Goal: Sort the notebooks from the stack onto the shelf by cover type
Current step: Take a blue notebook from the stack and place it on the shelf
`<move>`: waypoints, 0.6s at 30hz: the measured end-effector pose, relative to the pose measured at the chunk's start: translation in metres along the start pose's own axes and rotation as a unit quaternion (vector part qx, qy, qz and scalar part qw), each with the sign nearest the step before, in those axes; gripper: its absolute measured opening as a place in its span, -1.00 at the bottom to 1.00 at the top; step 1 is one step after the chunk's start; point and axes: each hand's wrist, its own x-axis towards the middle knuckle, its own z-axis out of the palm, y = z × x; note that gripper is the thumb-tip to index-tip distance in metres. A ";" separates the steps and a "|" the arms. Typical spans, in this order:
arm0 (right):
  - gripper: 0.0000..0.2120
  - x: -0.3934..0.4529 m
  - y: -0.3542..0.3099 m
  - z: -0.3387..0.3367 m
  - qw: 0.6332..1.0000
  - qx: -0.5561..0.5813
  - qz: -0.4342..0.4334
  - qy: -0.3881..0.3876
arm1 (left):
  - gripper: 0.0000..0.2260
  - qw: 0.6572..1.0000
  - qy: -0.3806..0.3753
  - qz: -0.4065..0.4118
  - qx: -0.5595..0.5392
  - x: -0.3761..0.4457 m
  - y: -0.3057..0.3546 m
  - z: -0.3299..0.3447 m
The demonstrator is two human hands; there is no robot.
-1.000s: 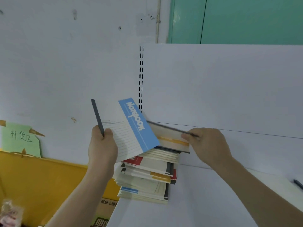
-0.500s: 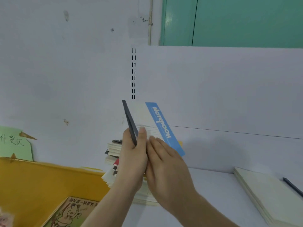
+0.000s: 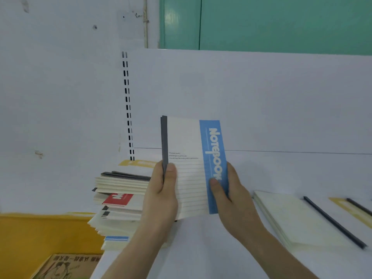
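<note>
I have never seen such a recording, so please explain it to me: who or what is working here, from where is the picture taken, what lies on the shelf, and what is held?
No machine works here: a person uses two bare hands. The camera sits on the person's head, looking forward and down. The left hand and the right hand together hold a blue-striped notebook upright, by its dark spine and its blue edge. Behind it, on the white shelf, stands the mixed stack of notebooks. To the right lies a cream notebook pile, and beyond it a yellow-striped notebook.
</note>
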 end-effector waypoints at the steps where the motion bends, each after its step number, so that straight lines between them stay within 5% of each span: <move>1: -0.64 -0.005 0.004 -0.006 1.000 0.018 0.002 0.012 | -0.82 1.000 -0.010 -0.002 0.006 -0.002 -0.003 0.006; 11: -0.58 -0.069 0.026 -0.075 0.987 -0.021 0.084 0.138 | -0.80 0.961 -0.246 -0.064 0.108 -0.040 -0.012 0.058; 18: -0.52 -0.128 0.035 -0.134 0.957 -0.059 0.140 0.246 | -0.20 0.930 -0.350 0.027 0.105 -0.101 -0.025 0.112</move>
